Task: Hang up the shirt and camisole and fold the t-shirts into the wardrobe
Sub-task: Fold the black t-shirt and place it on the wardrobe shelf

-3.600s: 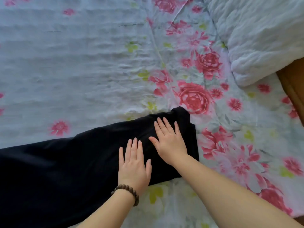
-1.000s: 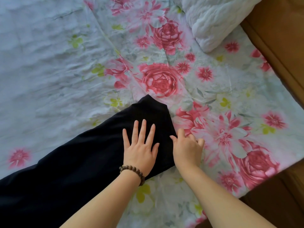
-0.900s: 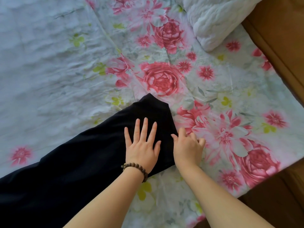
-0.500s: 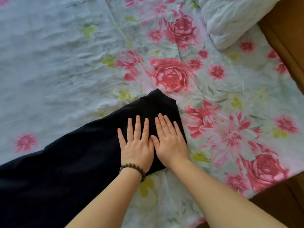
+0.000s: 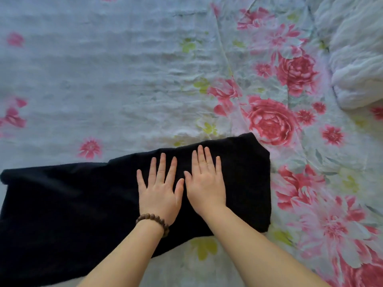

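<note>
Head view, left to right. 1 black soft-fabric t-shirt (image 5: 72, 204) lies flat on a pale wrinkled bedsheet printed with pink and red roses (image 5: 103, 79). The garment forms a long band running from the lower-left frame edge towards the centre-right. Its left portion is wide and passes out of frame. It narrows towards the right and ends in a straight, near-vertical edge with rounded corners. The fabric is plain and dark, with no print or seam discernible, and the upper edge shows a soft fold line.

The left hand (image 5: 158, 193) rests palm-down on the t-shirt, fingers straight and slightly spread, gripping nothing. A brown wooden bead bracelet (image 5: 153, 219) circles its wrist. The right hand (image 5: 205, 189) lies just beside it, thumbs nearly touching, also flat with fingers extended on the fabric. Both hands sit on the right half of the band.

A white crinkled quilt (image 5: 356, 59) is bunched at the upper-right corner, well apart from the t-shirt.
</note>
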A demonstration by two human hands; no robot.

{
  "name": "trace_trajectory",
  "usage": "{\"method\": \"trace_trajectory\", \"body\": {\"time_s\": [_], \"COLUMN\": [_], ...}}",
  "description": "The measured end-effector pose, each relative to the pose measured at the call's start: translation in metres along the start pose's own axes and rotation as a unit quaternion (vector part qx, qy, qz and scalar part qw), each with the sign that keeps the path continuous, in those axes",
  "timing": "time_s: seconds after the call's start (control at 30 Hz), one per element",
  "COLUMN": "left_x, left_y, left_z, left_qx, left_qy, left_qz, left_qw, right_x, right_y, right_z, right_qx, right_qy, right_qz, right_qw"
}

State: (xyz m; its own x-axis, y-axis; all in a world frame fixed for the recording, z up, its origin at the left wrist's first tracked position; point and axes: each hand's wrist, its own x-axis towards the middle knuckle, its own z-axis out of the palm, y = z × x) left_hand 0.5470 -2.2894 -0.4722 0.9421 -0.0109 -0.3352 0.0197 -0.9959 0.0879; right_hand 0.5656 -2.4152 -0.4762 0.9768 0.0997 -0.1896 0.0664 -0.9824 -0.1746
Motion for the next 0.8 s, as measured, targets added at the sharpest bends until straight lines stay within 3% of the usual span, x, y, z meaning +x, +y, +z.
{"method": "trace_trajectory", "body": {"time_s": [0.5, 0.8], "left_x": [-0.065, -0.091], "left_y": [-0.206, -0.295], "left_z": [0.017, 0.013], "left_qx": [-0.016, -0.027], "left_qy": [0.090, 0.057], "left_qz": [-0.127, -0.067], "left_qw": [0.988, 0.996], "right_x": [-0.037, -0.049], "right_y": [-0.185, -0.235], "right_z": [0.048, 0.060], "right_qx": [-0.038, -0.067], "right_qy": [-0.005, 0.017], "right_qz": [-0.115, 0.016], "right_qw": [0.993, 0.997]}}
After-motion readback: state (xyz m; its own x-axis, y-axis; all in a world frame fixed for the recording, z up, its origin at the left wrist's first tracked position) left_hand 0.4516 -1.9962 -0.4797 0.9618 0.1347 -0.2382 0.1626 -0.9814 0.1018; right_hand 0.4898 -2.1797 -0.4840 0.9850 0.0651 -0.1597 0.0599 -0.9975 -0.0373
